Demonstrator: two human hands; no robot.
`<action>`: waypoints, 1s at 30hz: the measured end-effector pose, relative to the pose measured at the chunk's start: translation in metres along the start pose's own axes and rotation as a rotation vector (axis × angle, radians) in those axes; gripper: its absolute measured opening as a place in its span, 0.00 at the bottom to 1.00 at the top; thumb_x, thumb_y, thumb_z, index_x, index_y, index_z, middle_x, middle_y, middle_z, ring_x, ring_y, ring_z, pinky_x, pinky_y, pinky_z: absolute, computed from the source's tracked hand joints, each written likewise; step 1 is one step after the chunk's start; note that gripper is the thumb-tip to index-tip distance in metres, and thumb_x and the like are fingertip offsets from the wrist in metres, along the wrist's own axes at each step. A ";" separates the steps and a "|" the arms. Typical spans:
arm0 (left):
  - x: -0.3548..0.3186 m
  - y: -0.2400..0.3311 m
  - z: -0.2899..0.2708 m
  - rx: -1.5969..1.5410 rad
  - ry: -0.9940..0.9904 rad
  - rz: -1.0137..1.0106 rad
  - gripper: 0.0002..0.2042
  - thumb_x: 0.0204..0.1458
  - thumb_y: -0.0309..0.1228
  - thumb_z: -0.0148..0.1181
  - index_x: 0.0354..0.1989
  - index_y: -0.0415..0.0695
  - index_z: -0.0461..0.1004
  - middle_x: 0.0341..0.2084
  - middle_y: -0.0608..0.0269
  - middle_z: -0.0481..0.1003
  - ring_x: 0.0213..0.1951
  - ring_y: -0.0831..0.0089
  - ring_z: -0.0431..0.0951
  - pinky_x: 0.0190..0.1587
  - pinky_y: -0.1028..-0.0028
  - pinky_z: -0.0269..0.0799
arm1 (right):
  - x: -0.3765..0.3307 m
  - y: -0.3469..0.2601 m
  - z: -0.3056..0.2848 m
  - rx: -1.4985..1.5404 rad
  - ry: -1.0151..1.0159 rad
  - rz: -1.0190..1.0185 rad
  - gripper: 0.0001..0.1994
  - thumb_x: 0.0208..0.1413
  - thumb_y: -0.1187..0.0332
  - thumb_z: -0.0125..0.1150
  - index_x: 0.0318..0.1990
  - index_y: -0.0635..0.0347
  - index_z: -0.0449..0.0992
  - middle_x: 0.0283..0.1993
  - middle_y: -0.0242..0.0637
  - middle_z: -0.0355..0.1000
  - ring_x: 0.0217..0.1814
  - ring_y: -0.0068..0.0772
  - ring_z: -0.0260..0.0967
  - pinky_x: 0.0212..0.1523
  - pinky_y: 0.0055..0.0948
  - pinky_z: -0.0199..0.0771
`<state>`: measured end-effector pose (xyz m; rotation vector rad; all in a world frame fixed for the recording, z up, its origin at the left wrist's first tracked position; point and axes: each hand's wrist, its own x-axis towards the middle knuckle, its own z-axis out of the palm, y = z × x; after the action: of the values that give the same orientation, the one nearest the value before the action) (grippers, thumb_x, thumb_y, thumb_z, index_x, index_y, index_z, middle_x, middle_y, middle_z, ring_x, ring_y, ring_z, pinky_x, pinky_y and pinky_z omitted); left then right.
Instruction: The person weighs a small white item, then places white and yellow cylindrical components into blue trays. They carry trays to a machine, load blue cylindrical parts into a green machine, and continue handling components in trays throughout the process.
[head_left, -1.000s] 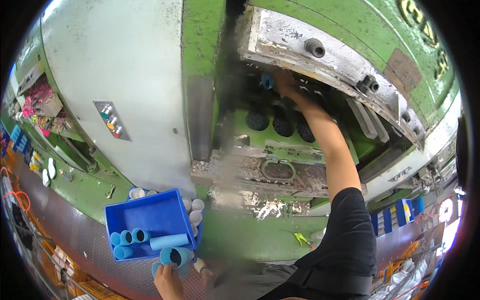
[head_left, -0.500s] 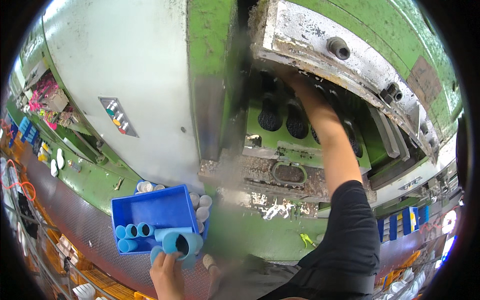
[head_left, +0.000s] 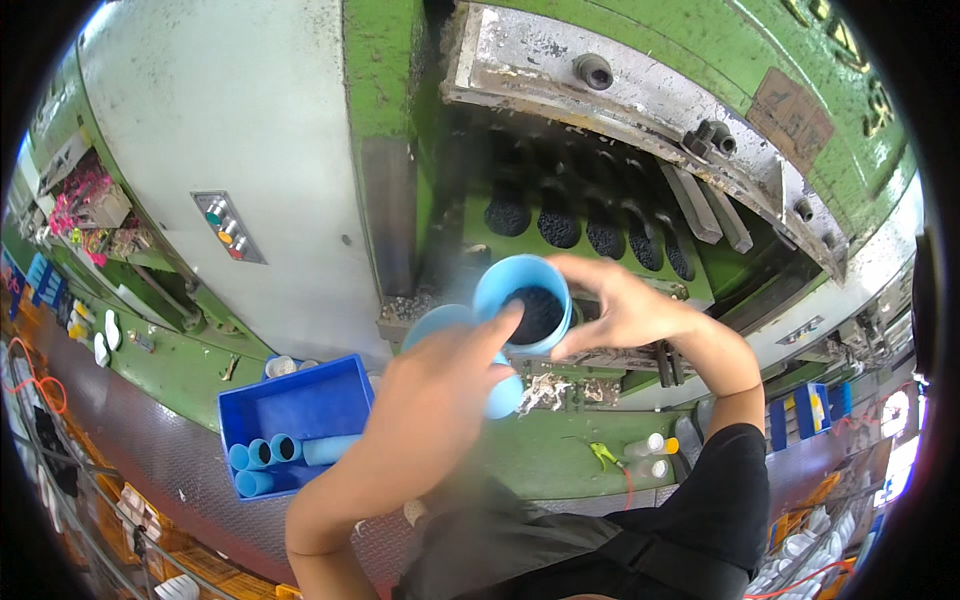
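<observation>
Both hands meet in front of the press on a light-blue cup [head_left: 497,283] partly filled with black granules. My right hand [head_left: 635,305] wraps its right side, thumb below and fingers behind. At its lower left, my left hand [head_left: 430,385] is blurred, with the index finger over the rim. A second light-blue cup [head_left: 437,320] shows behind the left hand's knuckles. Under those fingers is another light-blue piece [head_left: 505,398], mostly hidden. Beyond, the green mold plate [head_left: 470,225] has round cavities holding black granules [head_left: 558,228].
A blue bin [head_left: 300,398] at lower left holds several light-blue cups [head_left: 260,452]. The press's heavy white-edged upper block [head_left: 520,60] overhangs the cavities. A button panel [head_left: 229,228] sits on the white cabinet. Right of me are a yellow-green air gun [head_left: 603,455] and white bottles [head_left: 650,468].
My right arm has come out of the press, and that hand now grips the cup. My left hand has moved up and right with the cups. The view has shifted slightly.
</observation>
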<state>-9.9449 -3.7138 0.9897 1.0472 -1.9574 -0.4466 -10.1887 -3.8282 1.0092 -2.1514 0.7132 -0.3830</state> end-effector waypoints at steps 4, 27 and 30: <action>-0.011 0.000 0.017 -0.011 0.078 -0.062 0.20 0.55 0.26 0.63 0.57 0.41 0.71 0.33 0.52 0.76 0.38 0.51 0.78 0.40 0.59 0.75 | 0.008 0.052 -0.057 -0.159 0.327 0.113 0.43 0.42 0.64 0.80 0.67 0.60 0.65 0.66 0.45 0.68 0.69 0.39 0.64 0.71 0.40 0.61; -0.120 -0.044 -0.001 0.340 0.410 -0.569 0.13 0.52 0.20 0.66 0.37 0.40 0.64 0.28 0.54 0.69 0.28 0.52 0.71 0.31 0.61 0.65 | 0.194 0.271 -0.222 -1.301 0.728 0.199 0.26 0.59 0.60 0.62 0.64 0.55 0.70 0.63 0.51 0.70 0.65 0.54 0.67 0.65 0.45 0.65; -0.096 -0.042 -0.002 0.356 0.404 -0.410 0.13 0.53 0.19 0.64 0.36 0.40 0.62 0.24 0.57 0.66 0.25 0.63 0.69 0.31 0.69 0.65 | 0.188 0.239 -0.200 -1.342 0.741 0.171 0.29 0.56 0.60 0.65 0.65 0.55 0.69 0.62 0.51 0.71 0.64 0.53 0.68 0.64 0.45 0.67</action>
<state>-9.8944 -3.6606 0.9147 1.6388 -1.4880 -0.0847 -10.2237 -4.1857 0.9511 -3.1181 1.9731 -0.7593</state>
